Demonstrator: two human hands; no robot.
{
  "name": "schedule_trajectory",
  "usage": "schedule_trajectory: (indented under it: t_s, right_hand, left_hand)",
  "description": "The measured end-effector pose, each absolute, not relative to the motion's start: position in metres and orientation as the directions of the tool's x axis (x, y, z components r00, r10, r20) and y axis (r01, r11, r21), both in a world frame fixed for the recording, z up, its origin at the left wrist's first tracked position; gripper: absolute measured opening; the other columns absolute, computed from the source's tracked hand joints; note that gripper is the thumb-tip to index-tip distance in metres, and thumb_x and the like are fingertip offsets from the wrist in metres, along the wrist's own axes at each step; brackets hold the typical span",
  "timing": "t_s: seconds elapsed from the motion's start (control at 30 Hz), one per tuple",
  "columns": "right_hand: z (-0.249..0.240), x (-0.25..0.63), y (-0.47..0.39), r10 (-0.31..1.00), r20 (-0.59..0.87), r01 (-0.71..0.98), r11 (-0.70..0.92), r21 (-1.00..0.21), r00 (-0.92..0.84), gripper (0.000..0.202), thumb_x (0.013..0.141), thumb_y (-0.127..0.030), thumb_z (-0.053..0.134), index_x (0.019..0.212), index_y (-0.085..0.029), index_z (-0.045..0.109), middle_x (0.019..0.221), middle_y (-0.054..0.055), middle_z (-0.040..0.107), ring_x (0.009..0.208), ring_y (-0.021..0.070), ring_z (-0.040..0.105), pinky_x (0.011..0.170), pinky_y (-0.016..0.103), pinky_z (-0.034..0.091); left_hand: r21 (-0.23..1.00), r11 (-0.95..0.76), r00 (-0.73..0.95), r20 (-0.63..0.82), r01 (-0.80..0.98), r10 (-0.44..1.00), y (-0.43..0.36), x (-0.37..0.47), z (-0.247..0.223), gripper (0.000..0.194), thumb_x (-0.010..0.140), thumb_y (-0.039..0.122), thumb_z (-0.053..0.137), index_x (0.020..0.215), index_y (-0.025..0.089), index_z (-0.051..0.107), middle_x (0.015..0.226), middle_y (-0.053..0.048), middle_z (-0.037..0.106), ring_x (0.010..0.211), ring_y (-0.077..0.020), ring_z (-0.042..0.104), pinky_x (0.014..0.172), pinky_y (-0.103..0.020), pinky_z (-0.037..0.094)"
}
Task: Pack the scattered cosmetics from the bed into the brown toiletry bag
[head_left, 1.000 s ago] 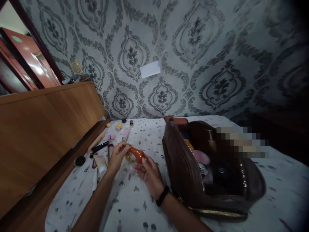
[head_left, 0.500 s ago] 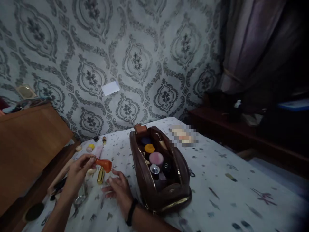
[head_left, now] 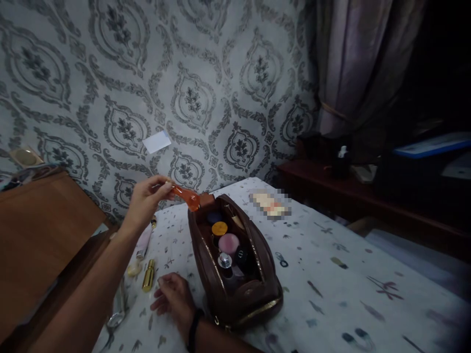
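Observation:
My left hand (head_left: 147, 198) is raised and pinches the neck of a small orange bottle (head_left: 187, 197), which hangs just above the far end of an open brown toiletry bag (head_left: 239, 294). Inside the bag I see a yellow lid (head_left: 220, 228), a pink puff (head_left: 228, 242) and a silver cap (head_left: 224, 259). My right hand (head_left: 172, 296), with a black band on the wrist, rests flat on the patterned bedsheet (head_left: 331, 274) beside the bag's near left corner, holding nothing.
A gold tube (head_left: 148, 275), a pink tube (head_left: 144, 241) and other small cosmetics lie on the sheet left of the bag. A wooden headboard (head_left: 40, 235) runs along the left. A dark side table (head_left: 353, 196) and a curtain (head_left: 353, 63) stand at the right.
My left hand has lifted the orange bottle from low over the sheet up to the far end of the bag. My right hand has let go and settled on the sheet. The view swung right.

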State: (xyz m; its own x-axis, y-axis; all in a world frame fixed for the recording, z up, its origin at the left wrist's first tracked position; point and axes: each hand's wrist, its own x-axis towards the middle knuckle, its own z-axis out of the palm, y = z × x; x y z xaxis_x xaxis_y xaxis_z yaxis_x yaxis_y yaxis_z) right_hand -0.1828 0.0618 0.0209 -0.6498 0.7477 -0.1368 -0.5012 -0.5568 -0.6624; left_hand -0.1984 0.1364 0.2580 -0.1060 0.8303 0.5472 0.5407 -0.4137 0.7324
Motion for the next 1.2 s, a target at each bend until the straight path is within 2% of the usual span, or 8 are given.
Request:
schedule_trajectory:
  t_s: [0.2,0.33,0.43,0.53,0.7,0.9,1.07,1.2]
  right_hand:
    - [0.024,-0.181,0.062,0.736,-0.156,-0.482,-0.573,-0.663,-0.659,0.082,0.038,-0.082,0.071,0.083,-0.016,0.052,0.061,-0.004,0.058,0.041,0.0099,0.058,0.038,0.019,0.035]
    - [0.023,-0.182,0.062,0.735,-0.134,-0.495,-0.568,-0.658,-0.665,0.08,0.04,-0.082,0.071,0.083,-0.017,0.051,0.061,-0.004,0.059,0.041,0.0099,0.059,0.039,0.019,0.035]
    - [0.022,-0.182,0.062,0.732,-0.131,-0.495,-0.57,-0.656,-0.668,0.076,0.044,-0.079,0.073,0.083,-0.017,0.051,0.061,-0.004,0.059,0.042,0.0102,0.059,0.04,0.019,0.036]
    - [0.022,-0.182,0.062,0.728,-0.137,-0.492,-0.577,-0.652,-0.672,0.076,0.045,-0.077,0.074,0.083,-0.016,0.052,0.061,-0.003,0.059,0.041,0.01,0.058,0.039,0.019,0.035]
    - [0.022,-0.181,0.062,0.724,-0.148,-0.489,-0.586,-0.647,-0.673,0.075,0.045,-0.076,0.075,0.084,-0.016,0.052,0.061,-0.003,0.059,0.041,0.0099,0.058,0.039,0.019,0.036]
    - [0.024,-0.178,0.061,0.722,-0.142,-0.483,-0.582,-0.654,-0.678,0.076,0.044,-0.079,0.073,0.082,-0.016,0.052,0.061,-0.003,0.06,0.043,0.0091,0.058,0.04,0.019,0.036]
    - [0.024,-0.18,0.061,0.725,-0.133,-0.486,-0.574,-0.659,-0.676,0.074,0.045,-0.08,0.071,0.08,-0.017,0.051,0.058,-0.005,0.058,0.04,0.0092,0.057,0.038,0.018,0.034]
    - [0.025,-0.18,0.06,0.719,-0.146,-0.476,-0.583,-0.658,-0.679,0.078,0.041,-0.082,0.071,0.08,-0.017,0.051,0.057,-0.005,0.058,0.04,0.009,0.057,0.038,0.018,0.035]
  left_hand:
    - [0.603,-0.403,0.175,0.401,0.688,0.899,0.171,-0.188,0.242,0.03,0.07,0.043,0.065,0.077,0.014,0.067,0.068,-0.001,0.066,0.065,-0.0151,0.059,0.063,-0.025,0.046]
    - [0.334,-0.413,0.305,0.33,0.847,0.893,0.18,-0.186,0.236,0.022,0.077,0.035,0.058,0.075,0.016,0.07,0.069,-0.001,0.069,0.068,-0.016,0.059,0.065,-0.025,0.042]
    - [0.19,-0.412,0.363,0.248,0.891,0.898,0.187,-0.185,0.233,0.017,0.076,0.027,0.059,0.077,0.018,0.073,0.073,-0.002,0.071,0.071,-0.0173,0.062,0.068,-0.026,0.042]
    - [0.087,-0.405,0.385,0.184,0.91,0.904,0.194,-0.183,0.228,0.014,0.073,0.023,0.061,0.077,0.02,0.075,0.075,-0.001,0.072,0.074,-0.0186,0.064,0.067,-0.026,0.042]
    - [-0.034,-0.419,0.42,0.071,0.907,0.905,0.202,-0.176,0.22,0.015,0.064,0.011,0.063,0.064,0.023,0.073,0.063,0.0,0.07,0.063,-0.0179,0.062,0.058,-0.026,0.036]
    - [-0.14,-0.434,0.443,0.036,0.89,0.896,0.209,-0.167,0.214,0.016,0.061,0.009,0.065,0.053,0.022,0.065,0.059,-0.002,0.067,0.066,-0.0208,0.063,0.066,-0.029,0.04]
    - [-0.259,-0.402,0.407,-0.039,0.878,0.913,0.213,-0.156,0.217,0.017,0.067,0.011,0.067,0.054,0.02,0.061,0.061,-0.006,0.066,0.073,-0.0248,0.066,0.074,-0.033,0.043]
    - [-0.358,-0.384,0.363,-0.127,0.851,0.923,0.218,-0.146,0.219,0.013,0.065,0.006,0.067,0.064,0.019,0.064,0.068,-0.007,0.07,0.08,-0.0266,0.068,0.075,-0.033,0.046]
